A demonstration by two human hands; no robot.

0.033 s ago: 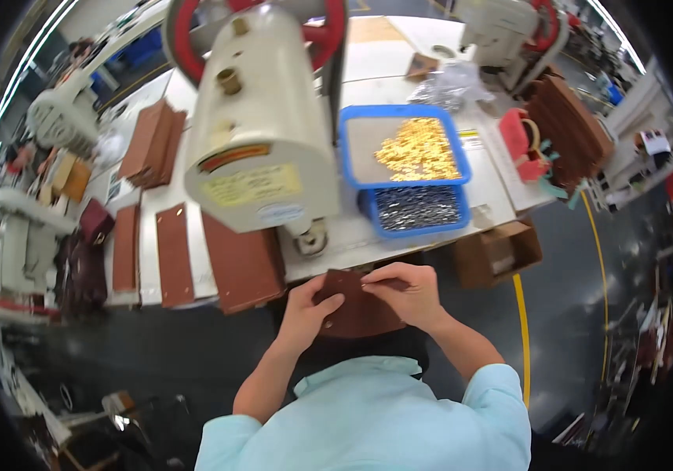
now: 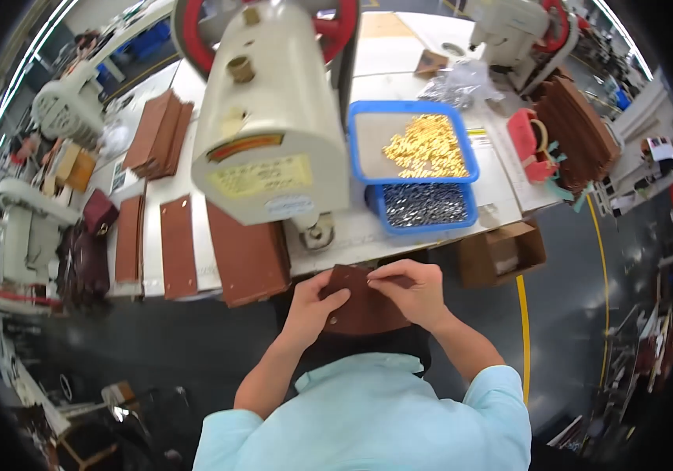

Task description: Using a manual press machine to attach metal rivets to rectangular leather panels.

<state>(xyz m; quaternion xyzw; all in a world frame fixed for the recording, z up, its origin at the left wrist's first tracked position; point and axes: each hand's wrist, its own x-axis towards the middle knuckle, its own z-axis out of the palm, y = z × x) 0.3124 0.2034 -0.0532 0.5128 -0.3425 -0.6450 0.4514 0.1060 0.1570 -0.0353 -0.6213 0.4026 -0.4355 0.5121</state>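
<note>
- Bright tube lights [image 2: 627, 41] left and right of the worktop [image 2: 352, 242].
- Pale glare on the floor [image 2: 564, 298] right of the worktop.
- Fisheye curves edges; corners black.

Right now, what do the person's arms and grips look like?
The left sleeve and right sleeve are short, loose and plain pale blue. Below them, the left forearm and right forearm are bare, with no watch showing. The left grip and right grip wear no gloves. Any ring would be too small to make out.
</note>
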